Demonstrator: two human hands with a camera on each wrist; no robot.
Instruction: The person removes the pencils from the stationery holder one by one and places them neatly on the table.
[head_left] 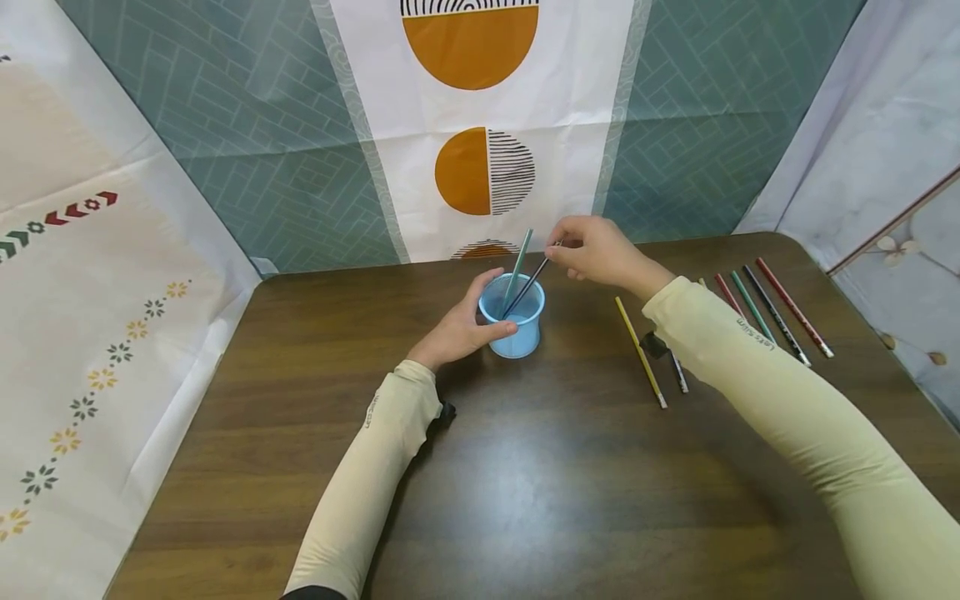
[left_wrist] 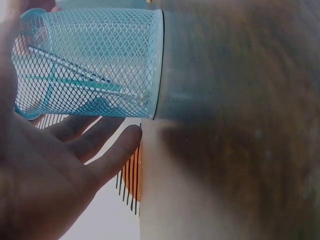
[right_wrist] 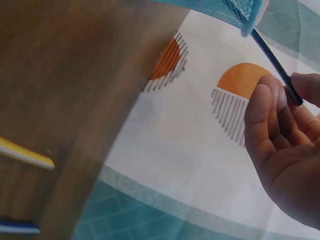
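Observation:
A light blue mesh pencil cup (head_left: 517, 340) stands upright near the table's back edge. My left hand (head_left: 459, 329) holds it from the left, thumb across the front near the rim and the other fingers behind. Inside, a green pencil (head_left: 522, 254) leans against the rim; the left wrist view shows it through the mesh (left_wrist: 100, 40). Between thumb and fingertips, my right hand (head_left: 597, 252) pinches the upper end of a dark pencil (right_wrist: 270, 54). That pencil slants down into the cup, its lower part inside.
On the brown table (head_left: 510, 500), a yellow pencil (head_left: 640, 352) and a dark pencil (head_left: 679, 375) lie right of the cup. Farther right, a red pencil (head_left: 795, 307), a black pencil (head_left: 777, 317) and several others lie side by side, partly behind the right sleeve. Patterned cloth (head_left: 300, 200) hangs behind.

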